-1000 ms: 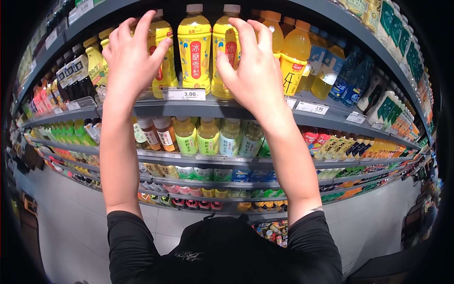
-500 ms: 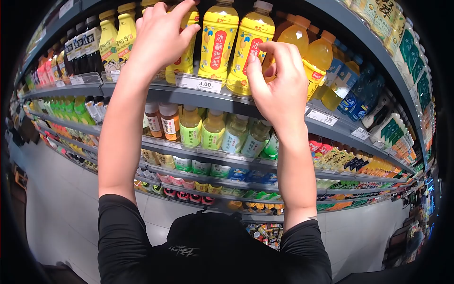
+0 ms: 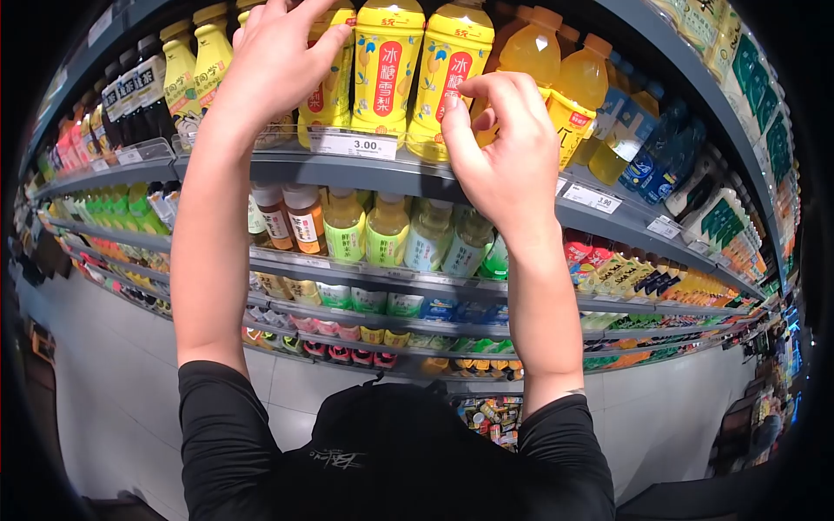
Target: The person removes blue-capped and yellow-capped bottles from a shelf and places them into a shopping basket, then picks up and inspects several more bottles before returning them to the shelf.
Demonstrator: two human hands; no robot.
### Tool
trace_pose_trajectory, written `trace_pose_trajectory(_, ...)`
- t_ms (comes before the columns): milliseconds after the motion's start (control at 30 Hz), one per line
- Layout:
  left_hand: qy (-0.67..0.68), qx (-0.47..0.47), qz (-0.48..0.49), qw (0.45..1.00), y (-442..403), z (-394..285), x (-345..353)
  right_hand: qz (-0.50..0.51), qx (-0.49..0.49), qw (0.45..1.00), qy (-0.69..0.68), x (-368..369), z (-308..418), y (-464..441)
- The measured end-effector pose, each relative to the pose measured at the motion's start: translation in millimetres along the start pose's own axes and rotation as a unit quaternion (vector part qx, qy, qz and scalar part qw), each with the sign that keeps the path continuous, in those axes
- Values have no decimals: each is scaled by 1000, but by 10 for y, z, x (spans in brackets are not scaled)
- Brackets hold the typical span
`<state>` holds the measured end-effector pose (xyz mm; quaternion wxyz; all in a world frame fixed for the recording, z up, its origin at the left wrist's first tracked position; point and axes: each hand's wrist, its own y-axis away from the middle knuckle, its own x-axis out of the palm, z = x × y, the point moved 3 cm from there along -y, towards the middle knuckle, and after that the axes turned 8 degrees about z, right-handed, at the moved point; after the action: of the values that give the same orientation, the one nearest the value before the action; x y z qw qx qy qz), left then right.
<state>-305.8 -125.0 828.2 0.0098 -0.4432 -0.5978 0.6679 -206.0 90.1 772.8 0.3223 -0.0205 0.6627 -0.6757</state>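
Note:
Three yellow-labelled drink bottles stand side by side on the upper shelf: a left bottle (image 3: 326,100), a middle bottle (image 3: 384,74) and a right bottle (image 3: 447,82). My left hand (image 3: 282,65) is raised at the left bottle, partly covering it. Its thumb is spread to the right, and some fingertips run out of view at the top. By the lower label of the right bottle is my right hand (image 3: 508,143), with bent fingers and the thumb apart from the index finger. Whether it touches the bottle I cannot tell.
A price tag (image 3: 354,143) marked 3.00 lines the shelf edge below the yellow bottles. Orange drink bottles (image 3: 580,78) stand right of them, pale yellow bottles (image 3: 211,52) left. Lower shelves hold green-labelled bottles (image 3: 346,230). A tiled floor (image 3: 113,347) lies below.
The shelves and bottles have shifted slightly left and up in the view. Both hands keep nearly the same pose; the left has moved a little left and up with the view.

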Motion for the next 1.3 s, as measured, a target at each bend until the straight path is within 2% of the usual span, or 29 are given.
trace_pose_trajectory(100, 4, 8, 5, 1000, -2, 4, -16, -3, -4, 1000, 2, 5, -12, 29)
trace_pose_trajectory(200, -3, -37, 58, 998, 48, -86, -135, -2, 1, 1000, -6, -40, 9, 99)
trace_pose_trajectory(267, -18, 24, -32, 999, 147, -64, -121, 6, 21, 999, -34, -100, 65, 241)
trace_pose_trajectory(333, -38, 89, -128, 987, 297, 16, -80, 0, -10, 999, -30, -210, 132, 541)
trace_pose_trajectory(400, 107, 133, -184, 968, 671, -154, -126, -26, -79, 994, -70, -248, 109, 994)
trace_pose_trajectory(467, 186, 177, -121, 959, 1245, -356, -21, -12, -40, 996, -83, -277, 40, 1709)
trace_pose_trajectory(500, 232, 239, -58, 941, 1454, -471, 79, 4, 7, 997, -73, -284, -25, 2104)
trace_pose_trajectory(533, 317, 286, -13, 904, 1712, -570, 313, 5, 73, 996, -52, -252, -111, 2542)
trace_pose_trajectory(567, 387, 256, 92, 881, 1938, -672, 518, 9, 170, 984, -46, -235, -190, 3025)
trace_pose_trajectory(600, 371, 268, 195, 868, 2149, -801, 705, 6, 270, 963, -7, -240, -273, 3567)
trace_pose_trajectory(667, 418, 248, 346, 802, 2685, -1039, 1299, 27, 478, 876, 61, -322, -385, 4735)
trace_pose_trajectory(700, 441, 245, 387, 772, 2976, -1151, 1577, 48, 554, 827, 81, -408, -380, 5314)
trace_pose_trajectory(733, 462, 241, 432, 736, 3247, -1255, 1820, 42, 569, 812, 126, -486, -343, 5977)
trace_pose_trajectory(800, 436, 257, 547, 666, 3720, -1453, 2172, 204, 699, 663, 172, -706, -49, 6829)
trace_pose_trajectory(867, 419, 288, 622, 596, 4133, -1698, 2411, 342, 793, 497, 83, -874, 335, 7338)
trace_pose_trajectory(900, 416, 306, 642, 566, 4312, -1819, 2490, 380, 808, 450, 30, -902, 509, 7630)
trace_pose_trajectory(1000, 425, 355, 664, 502, 4812, -2286, 2686, 253, 873, 418, 14, -785, 1025, 8200)
trace_pose_trajectory(1067, 460, 376, 642, 484, 5079, -2601, 2748, 182, 900, 395, -25, -845, 1207, 7740)
trace_pose_trajectory(1133, 510, 386, 608, 469, 5500, -2917, 2944, 147, 917, 371, 1, -795, 1324, 7762)
trace_pose_trajectory(1200, 469, 426, 589, 501, 5945, -3179, 3218, 94, 891, 436, 83, -781, 1416, 7566)
trace_pose_trajectory(1300, 330, 399, 702, 489, 6392, -3287, 3475, 108, 878, 449, 127, -716, 1437, 7600)
